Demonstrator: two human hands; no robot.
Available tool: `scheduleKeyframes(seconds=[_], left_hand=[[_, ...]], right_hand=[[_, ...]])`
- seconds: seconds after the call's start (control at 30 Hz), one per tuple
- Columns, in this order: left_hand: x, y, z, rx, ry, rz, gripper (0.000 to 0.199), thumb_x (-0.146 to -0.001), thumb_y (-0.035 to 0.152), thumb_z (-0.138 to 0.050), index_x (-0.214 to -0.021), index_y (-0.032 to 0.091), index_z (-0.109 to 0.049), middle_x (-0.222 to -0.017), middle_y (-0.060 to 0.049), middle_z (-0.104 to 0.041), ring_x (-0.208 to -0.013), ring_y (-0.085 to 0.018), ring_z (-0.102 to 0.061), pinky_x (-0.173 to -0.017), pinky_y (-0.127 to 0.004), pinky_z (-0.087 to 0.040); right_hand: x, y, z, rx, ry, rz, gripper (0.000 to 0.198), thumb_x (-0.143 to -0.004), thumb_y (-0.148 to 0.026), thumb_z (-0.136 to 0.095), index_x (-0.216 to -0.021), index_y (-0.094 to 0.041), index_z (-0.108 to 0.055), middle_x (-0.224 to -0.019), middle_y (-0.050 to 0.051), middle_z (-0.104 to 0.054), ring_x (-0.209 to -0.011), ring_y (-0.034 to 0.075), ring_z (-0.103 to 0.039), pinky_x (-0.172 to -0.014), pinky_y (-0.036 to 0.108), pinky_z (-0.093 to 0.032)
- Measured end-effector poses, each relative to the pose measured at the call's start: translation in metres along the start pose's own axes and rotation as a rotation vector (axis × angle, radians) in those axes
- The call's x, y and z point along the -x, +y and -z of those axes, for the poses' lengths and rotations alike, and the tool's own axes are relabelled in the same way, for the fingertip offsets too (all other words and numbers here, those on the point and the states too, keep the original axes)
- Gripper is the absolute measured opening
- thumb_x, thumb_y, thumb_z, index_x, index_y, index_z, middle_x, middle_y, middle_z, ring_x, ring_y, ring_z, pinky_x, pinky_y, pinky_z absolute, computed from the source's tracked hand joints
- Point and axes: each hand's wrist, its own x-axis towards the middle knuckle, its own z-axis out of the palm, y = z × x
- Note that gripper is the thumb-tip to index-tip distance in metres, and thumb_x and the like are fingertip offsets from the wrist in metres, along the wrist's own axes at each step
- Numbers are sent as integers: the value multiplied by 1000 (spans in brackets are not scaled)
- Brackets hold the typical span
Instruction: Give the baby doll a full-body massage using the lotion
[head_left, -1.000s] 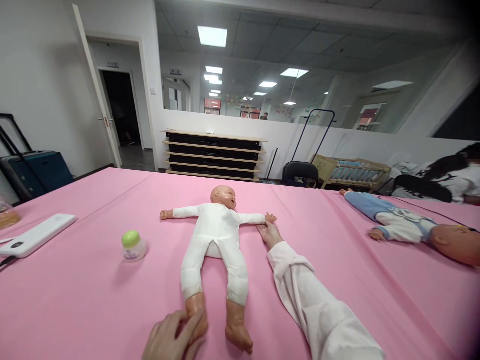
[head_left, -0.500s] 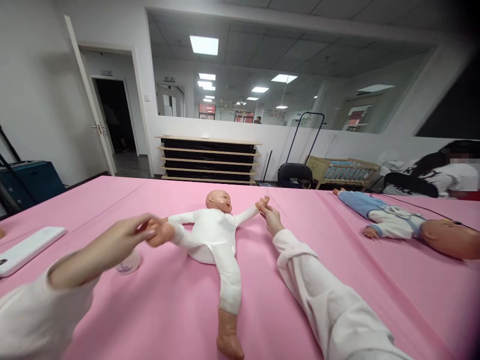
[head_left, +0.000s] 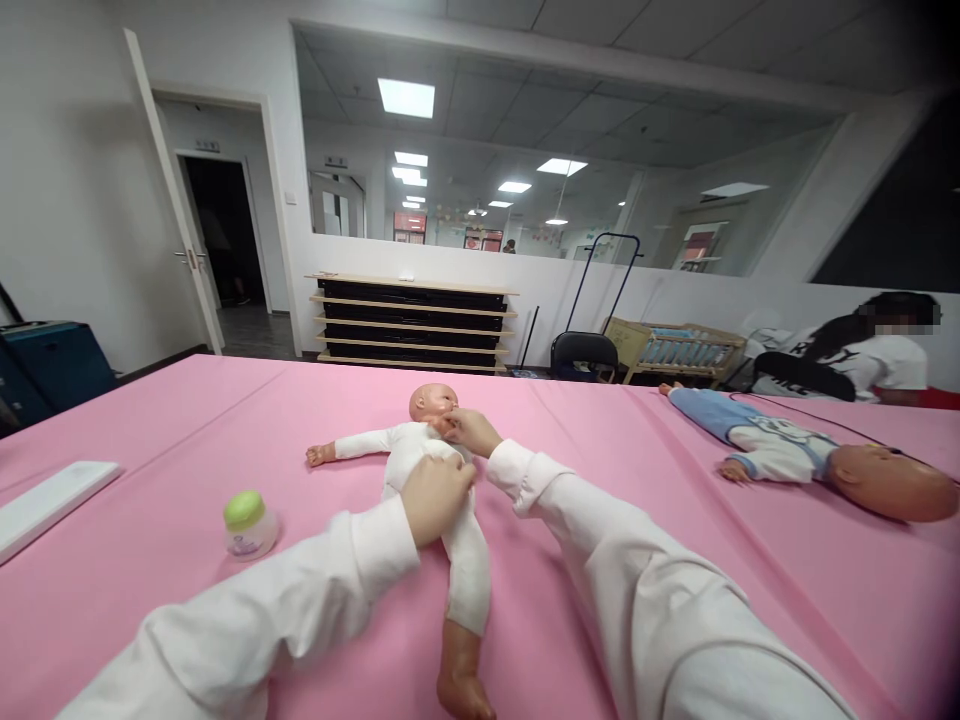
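Observation:
A baby doll (head_left: 401, 455) with a bare head and white cloth body lies on its back on the pink table cover (head_left: 360, 640). My left hand (head_left: 437, 497) is closed over the doll's lower torso, where one leg is folded up; the foot is hidden beneath my fingers. Close to the doll's chin, my right hand (head_left: 471, 433) is closed around its hand, with that arm drawn over the chest. The doll's other arm stretches out to the left, and its other leg extends toward me.
Left of the doll stands a small jar with a green lid (head_left: 245, 510). A white flat object (head_left: 56, 503) lies at the left edge. On the right lies a second doll in blue and white (head_left: 780, 440). Beyond the table are a black chair (head_left: 585, 352), a wooden crib (head_left: 675, 345) and a seated person (head_left: 889, 355).
Both hands have moved inward from the sides. The doll's held arm has come across its chest, and the held leg has folded up over its body. The jar's green lid now shows.

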Motion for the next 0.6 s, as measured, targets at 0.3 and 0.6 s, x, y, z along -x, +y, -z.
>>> scheduleKeyframes(seconds=[0.3,0.6], left_hand=[[134,-85,20,329,191,507,34,-77,52,-47,-69,20,-52,-64,2,-57,-58,-14,-53,-54,-22,-38],[132,-72,46,384,245,570,23,-82,40,-42,-88,24,-57,-83,2,-63,-69,-14,-57,-60,-21,-42]], right_hand=[[64,79,72,-387,468,-450,19,-71,-29,-56,-88,-19,-56,-85,6,-62,-76,17,-63,-72,33,-54],[26,47,72,-352,480,-306,25,-67,-30,-60,-88,-17,-58,-94,7,-62,-87,18,-60,-80,35,-50]])
